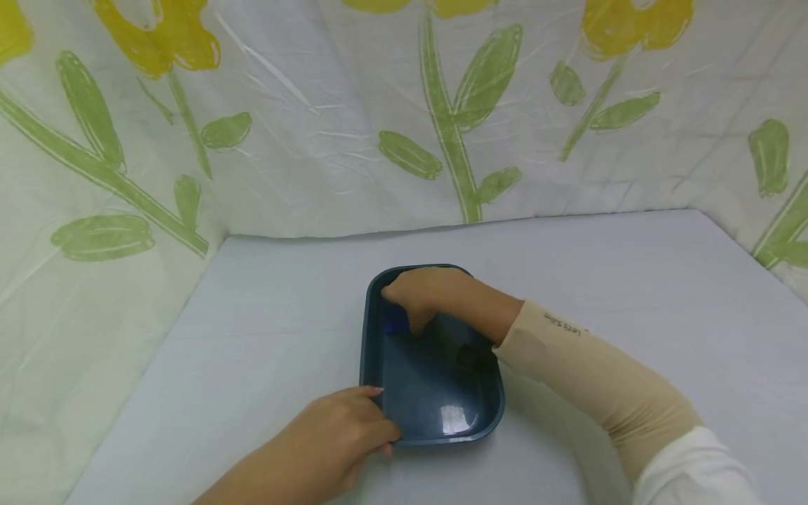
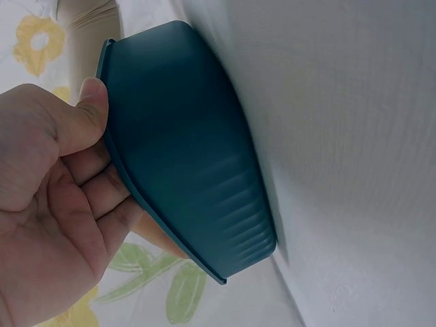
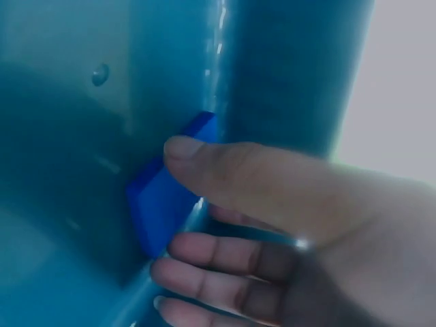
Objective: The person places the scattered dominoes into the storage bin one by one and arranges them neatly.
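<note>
A: Item one, and its place?
B: Tray (image 1: pixel 419 393), dark blue-green, rounded corners, raised rim; on the table (image 1: pixel 284 337). Contents: one blue piece (image 3: pixel 162 204), flat, straight-edged, toward the far left, at the crease where floor meets wall.
A: Hands in attendance?
B: Two. Left hand (image 1: pixel 350 428): grasping the tray's rim at the near left corner. Right hand (image 1: pixel 429 298): inside the tray, thumb over an edge of the blue piece, other fingers bent beside it. Whether they pinch it, cannot tell.
A: Handling, tray?
B: Probably plastic; judged light, fairly stiff, smooth, liable to slide if unheld. Best hold: the rim, thumb on one side, fingers on the other.
A: Handling, blue piece?
B: Judged light and rigid, though material unconfirmed; a soft foam is not excluded. Possibly slick against the glossy floor. Best hold: opposite edges, thumb on the exposed upper one, fingertips at the lower. Fragility: low, by appearance. Caution: the wall leaves fingers little room.
</note>
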### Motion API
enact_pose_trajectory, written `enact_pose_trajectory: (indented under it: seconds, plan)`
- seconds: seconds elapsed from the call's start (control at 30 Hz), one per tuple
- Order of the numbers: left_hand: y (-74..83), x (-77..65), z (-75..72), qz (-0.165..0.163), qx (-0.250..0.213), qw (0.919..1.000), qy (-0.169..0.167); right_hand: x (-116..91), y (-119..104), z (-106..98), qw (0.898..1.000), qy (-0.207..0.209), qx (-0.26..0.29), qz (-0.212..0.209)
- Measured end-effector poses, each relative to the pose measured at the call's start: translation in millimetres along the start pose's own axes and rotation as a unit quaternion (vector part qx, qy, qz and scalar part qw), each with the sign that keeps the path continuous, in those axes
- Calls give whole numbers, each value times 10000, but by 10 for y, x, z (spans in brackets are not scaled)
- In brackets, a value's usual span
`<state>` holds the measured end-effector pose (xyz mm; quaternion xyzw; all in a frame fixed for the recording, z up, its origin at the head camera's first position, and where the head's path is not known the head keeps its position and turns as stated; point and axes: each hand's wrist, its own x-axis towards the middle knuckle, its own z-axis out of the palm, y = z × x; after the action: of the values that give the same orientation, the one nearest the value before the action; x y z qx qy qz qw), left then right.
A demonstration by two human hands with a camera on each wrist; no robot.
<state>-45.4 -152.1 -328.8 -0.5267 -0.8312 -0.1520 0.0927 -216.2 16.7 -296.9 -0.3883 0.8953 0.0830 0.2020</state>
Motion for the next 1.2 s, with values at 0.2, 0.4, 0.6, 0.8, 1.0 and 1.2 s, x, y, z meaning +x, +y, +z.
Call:
enact_pose_trajectory:
  seconds: [0.2,0.4,0.6,0.8,1.0,1.2]
  plan:
    - [1,-2,-3,1,-17,10000,42,-81,13,-42,9994,81,279,-209]
    - [3,1,-6,-12,0,10000,10,-267,47,-115,9972,299,438,-520]
    - [0,0,-9,-62,-85,9999,-75,-604,75,-207,9925,595,710,-802]
    - [-6,-5,4,-22,-82,10000,-17,-990,113,-135,9863,1041,777,-1017]
    - [-9,-17,15,12,24,10000,96,-1314,202,9,9801,1516,740,-1046]
    - [-10,-22,28,10,61,9999,153,-1590,324,176,9751,1917,695,-870]
